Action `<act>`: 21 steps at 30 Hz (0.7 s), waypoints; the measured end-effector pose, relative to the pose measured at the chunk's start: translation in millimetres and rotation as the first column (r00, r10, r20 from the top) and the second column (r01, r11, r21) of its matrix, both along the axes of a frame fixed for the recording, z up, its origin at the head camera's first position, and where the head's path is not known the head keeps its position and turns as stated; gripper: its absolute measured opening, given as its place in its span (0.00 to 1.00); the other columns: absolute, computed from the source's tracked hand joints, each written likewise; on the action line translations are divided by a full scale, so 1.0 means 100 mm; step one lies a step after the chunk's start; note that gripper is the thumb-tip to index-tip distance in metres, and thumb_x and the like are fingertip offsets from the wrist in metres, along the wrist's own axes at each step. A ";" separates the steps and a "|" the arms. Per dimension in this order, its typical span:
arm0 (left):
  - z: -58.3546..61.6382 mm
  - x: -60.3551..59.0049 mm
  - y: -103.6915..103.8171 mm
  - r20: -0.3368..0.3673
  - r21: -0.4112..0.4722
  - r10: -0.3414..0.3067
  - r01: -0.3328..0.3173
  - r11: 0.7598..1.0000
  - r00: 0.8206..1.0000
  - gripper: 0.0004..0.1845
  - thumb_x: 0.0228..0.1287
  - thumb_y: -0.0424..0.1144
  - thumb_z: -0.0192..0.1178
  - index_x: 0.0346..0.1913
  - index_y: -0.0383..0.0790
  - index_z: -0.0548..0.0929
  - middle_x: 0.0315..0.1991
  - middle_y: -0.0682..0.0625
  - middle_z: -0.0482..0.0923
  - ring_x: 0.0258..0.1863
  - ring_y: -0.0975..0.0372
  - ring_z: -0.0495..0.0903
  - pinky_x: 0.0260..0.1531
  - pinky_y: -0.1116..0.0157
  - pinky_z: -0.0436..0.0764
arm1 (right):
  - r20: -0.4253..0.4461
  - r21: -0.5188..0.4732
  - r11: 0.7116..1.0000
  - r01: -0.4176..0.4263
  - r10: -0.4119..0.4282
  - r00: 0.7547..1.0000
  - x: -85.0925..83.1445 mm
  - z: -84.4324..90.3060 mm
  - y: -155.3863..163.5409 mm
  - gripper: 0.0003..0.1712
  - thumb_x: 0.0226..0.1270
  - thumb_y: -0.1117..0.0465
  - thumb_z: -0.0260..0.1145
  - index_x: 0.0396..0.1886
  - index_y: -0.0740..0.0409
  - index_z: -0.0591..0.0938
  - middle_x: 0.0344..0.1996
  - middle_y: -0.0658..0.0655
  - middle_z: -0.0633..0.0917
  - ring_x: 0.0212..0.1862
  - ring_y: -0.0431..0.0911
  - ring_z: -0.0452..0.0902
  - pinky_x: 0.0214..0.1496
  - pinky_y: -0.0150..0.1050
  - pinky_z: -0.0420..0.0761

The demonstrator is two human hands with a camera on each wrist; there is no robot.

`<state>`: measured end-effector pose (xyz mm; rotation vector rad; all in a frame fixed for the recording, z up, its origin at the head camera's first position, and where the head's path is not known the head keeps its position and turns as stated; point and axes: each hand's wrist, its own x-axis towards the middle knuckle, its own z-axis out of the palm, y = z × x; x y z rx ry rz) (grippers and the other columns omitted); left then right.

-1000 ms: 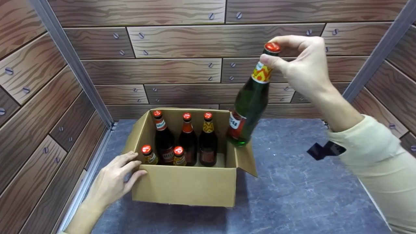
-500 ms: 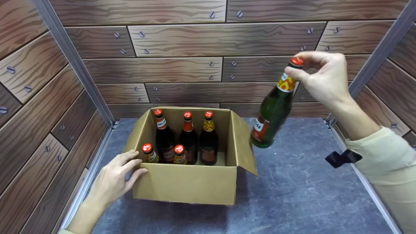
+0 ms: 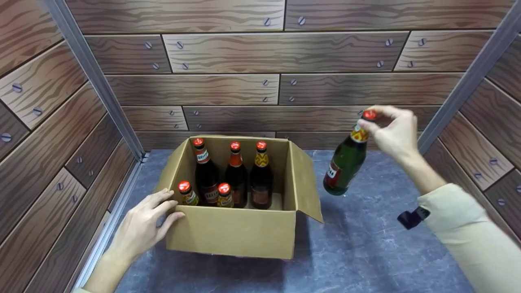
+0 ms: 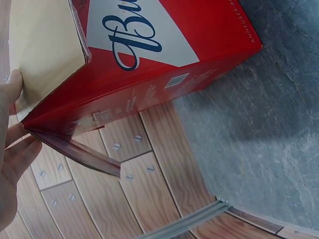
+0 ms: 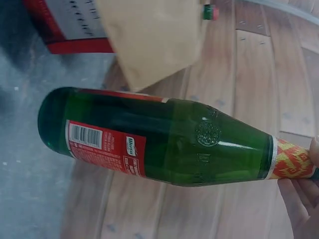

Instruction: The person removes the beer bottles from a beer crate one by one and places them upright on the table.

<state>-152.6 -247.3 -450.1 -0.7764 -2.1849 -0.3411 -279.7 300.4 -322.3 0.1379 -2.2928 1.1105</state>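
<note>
In the head view my right hand [image 3: 392, 130] pinches a green beer bottle [image 3: 346, 162] by its neck, just under the red cap. The bottle leans, its base pointing down and left, right of the cardboard box [image 3: 230, 232]. Its red label with a barcode [image 5: 87, 136] faces the right wrist camera. My left hand [image 3: 144, 221] grips the box's near left corner, thumb on one side and fingers on the other. Inside the box stand several capped bottles [image 3: 260, 179], two of them largely hidden behind the front wall.
An open flap [image 3: 307, 183] sticks out from the box's right side, close to the held bottle. The box's printed red side [image 4: 219, 30] shows in the left wrist view. Grey marbled tabletop [image 3: 386, 248] extends right of the box; wood-patterned walls [image 3: 228, 89] enclose it.
My right hand has carried the bottle rightward from over the box's right edge, then lowered it toward the tabletop. The left hand has kept its grip on the box.
</note>
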 end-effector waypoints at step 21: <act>-0.01 -0.01 0.00 -0.026 0.002 0.007 -0.007 1.000 1.000 0.30 0.79 0.61 0.53 0.41 0.37 0.91 0.48 0.39 0.91 0.49 0.45 0.91 0.49 0.51 0.90 | 0.071 -0.010 0.992 0.125 -0.124 0.990 -0.41 -1.01 0.01 0.17 0.59 0.62 0.81 0.48 0.63 0.91 0.41 0.66 0.93 0.26 0.18 0.72 0.31 0.13 0.73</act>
